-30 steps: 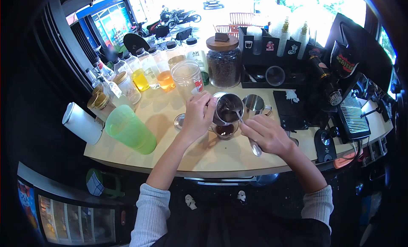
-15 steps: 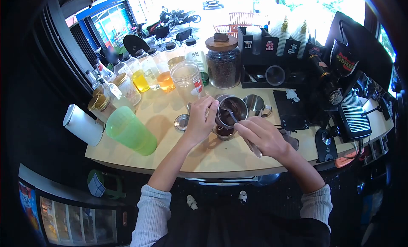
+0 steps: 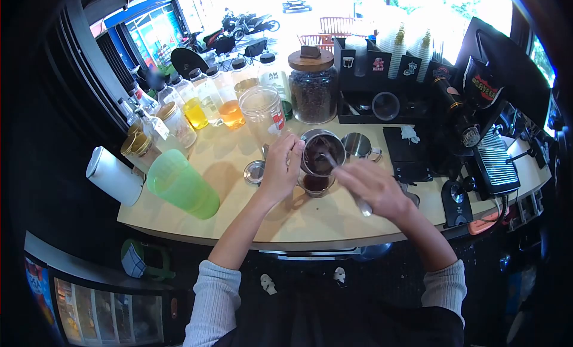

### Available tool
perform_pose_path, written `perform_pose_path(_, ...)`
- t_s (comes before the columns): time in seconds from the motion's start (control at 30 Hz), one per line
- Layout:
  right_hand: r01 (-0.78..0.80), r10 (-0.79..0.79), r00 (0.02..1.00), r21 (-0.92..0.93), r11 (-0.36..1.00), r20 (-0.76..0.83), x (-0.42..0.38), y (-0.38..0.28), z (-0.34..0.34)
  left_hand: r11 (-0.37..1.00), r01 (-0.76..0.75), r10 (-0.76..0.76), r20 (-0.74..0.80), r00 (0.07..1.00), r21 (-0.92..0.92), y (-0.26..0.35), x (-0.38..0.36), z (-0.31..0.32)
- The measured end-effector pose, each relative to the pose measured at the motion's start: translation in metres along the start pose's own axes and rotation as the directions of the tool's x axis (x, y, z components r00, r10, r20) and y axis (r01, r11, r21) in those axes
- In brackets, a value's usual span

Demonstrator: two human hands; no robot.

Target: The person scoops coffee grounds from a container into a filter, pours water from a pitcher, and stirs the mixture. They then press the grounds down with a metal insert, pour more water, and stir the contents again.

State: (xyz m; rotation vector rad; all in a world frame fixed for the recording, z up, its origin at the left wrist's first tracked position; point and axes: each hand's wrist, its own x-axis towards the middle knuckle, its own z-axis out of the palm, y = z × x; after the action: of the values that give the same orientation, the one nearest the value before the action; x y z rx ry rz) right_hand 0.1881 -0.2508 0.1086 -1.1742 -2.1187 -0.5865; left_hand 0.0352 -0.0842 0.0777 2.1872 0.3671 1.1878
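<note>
My left hand (image 3: 283, 163) is closed on the side of a round metal cup (image 3: 309, 145) that is tipped so its mouth faces me. Dark brown liquid coats the inside. In my right hand (image 3: 377, 187) is a spoon (image 3: 363, 207), its far end dipping into the cup and blurred by motion. Directly under the cup stands a small glass (image 3: 316, 186) with dark liquid, partly hidden. A metal pitcher (image 3: 357, 145) is just right of the cup. Left of my left hand lies a round metal lid (image 3: 255, 171).
A clear plastic jar (image 3: 261, 111) and a wooden-lidded jar of coffee beans (image 3: 313, 87) stand behind. A green jug (image 3: 184, 184) and several bottles (image 3: 196, 112) line the left. To the right are a black scale (image 3: 407, 159) and an espresso machine (image 3: 498, 162).
My right hand has shifted slightly right and the spoon has moved inside the cup. The cup's mouth is turned a little more toward me. My left hand keeps its hold.
</note>
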Motion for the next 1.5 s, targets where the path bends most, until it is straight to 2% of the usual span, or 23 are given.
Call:
perform_pose_path(0.07, 0.051, -0.053, 0.998, 0.060, 0.997, 0.031, 0.000, -0.001, 0.000, 1.000, 0.010, -0.010, 0.011, 1.000, 0.009, 0.001, 0.000, 0.000)
perform_pose_path(0.17, 0.050, -0.050, 0.999, 0.008, 0.999, 0.008, 0.001, 0.002, -0.001, 1.000, 0.019, -0.019, 0.013, 1.000, -0.022, 0.002, -0.001, 0.000)
perform_pose_path(0.23, -0.008, 0.008, 1.000, -0.035, 0.999, 0.002, 0.005, 0.005, -0.005, 1.000, -0.017, 0.017, -0.003, 1.000, -0.018, 0.001, -0.001, -0.001)
perform_pose_path(0.37, 0.106, -0.106, 0.991, 0.005, 0.994, 0.086, 0.008, -0.007, 0.000, 0.999, -0.022, 0.022, -0.001, 1.000, -0.024, -0.004, -0.001, 0.000)
perform_pose_path(0.43, 0.095, -0.094, 0.994, -0.013, 0.995, 0.059, 0.006, 0.000, -0.002, 0.999, -0.016, 0.016, 0.003, 1.000, -0.031, -0.005, -0.002, -0.001)
perform_pose_path(0.5, -0.001, 0.001, 0.999, 0.000, 1.000, 0.033, 0.011, 0.001, -0.007, 0.999, -0.016, 0.016, -0.004, 1.000, -0.029, -0.006, -0.003, -0.001)
perform_pose_path(0.53, 0.025, -0.027, 0.998, 0.050, 0.998, 0.053, 0.007, 0.001, 0.000, 0.999, -0.020, 0.019, -0.011, 1.000, -0.026, -0.006, -0.003, -0.002)
perform_pose_path(0.63, 0.073, -0.076, 0.995, 0.049, 0.996, 0.068, 0.008, -0.008, 0.001, 0.999, -0.046, 0.046, -0.006, 0.999, -0.017, -0.008, -0.002, -0.004)
perform_pose_path(0.77, 0.003, -0.006, 0.999, 0.068, 0.998, 0.044, 0.008, 0.000, -0.001, 0.999, -0.039, 0.039, -0.005, 0.999, -0.012, -0.006, -0.002, -0.006)
perform_pose_path(0.8, 0.016, -0.028, 0.994, 0.115, 0.993, 0.106, 0.007, -0.003, 0.000, 0.999, -0.053, 0.053, -0.004, 0.999, -0.010, -0.007, -0.001, -0.006)
perform_pose_path(0.93, 0.017, -0.028, 0.996, 0.123, 0.992, 0.085, 0.008, -0.003, -0.003, 0.997, -0.060, 0.061, 0.022, 0.998, -0.042, -0.010, 0.000, -0.006)
perform_pose_path(1.03, -0.095, 0.091, 0.995, 0.182, 0.979, 0.033, 0.014, -0.004, -0.009, 0.994, -0.055, 0.058, 0.037, 0.998, -0.095, -0.010, 0.003, -0.007)
perform_pose_path(1.07, -0.099, 0.083, 0.993, 0.220, 0.970, 0.080, 0.012, -0.005, -0.006, 0.994, -0.056, 0.059, 0.035, 0.998, -0.094, -0.010, 0.004, -0.008)
perform_pose_path(1.2, -0.137, 0.114, 0.989, 0.290, 0.947, 0.094, 0.009, -0.006, -0.006, 0.993, -0.059, 0.067, 0.078, 0.995, -0.098, -0.012, 0.007, -0.011)
perform_pose_path(1.27, -0.231, 0.223, 0.973, 0.333, 0.914, 0.063, 0.012, -0.005, -0.009, 0.991, -0.065, 0.075, 0.089, 0.993, -0.117, -0.012, 0.009, -0.012)
perform_pose_path(1.3, -0.232, 0.224, 0.973, 0.334, 0.913, 0.063, 0.013, -0.005, -0.010, 0.991, -0.067, 0.079, 0.094, 0.992, -0.119, -0.011, 0.010, -0.013)
perform_pose_path(1.37, -0.255, 0.214, 0.967, 0.453, 0.854, 0.140, 0.012, -0.002, -0.012, 0.990, -0.070, 0.082, 0.098, 0.992, -0.120, -0.011, 0.011, -0.016)
perform_pose_path(1.5, -0.330, 0.312, 0.942, 0.526, 0.784, 0.127, 0.011, 0.007, -0.013, 0.996, -0.064, 0.076, 0.187, 0.979, -0.068, -0.009, 0.010, -0.019)
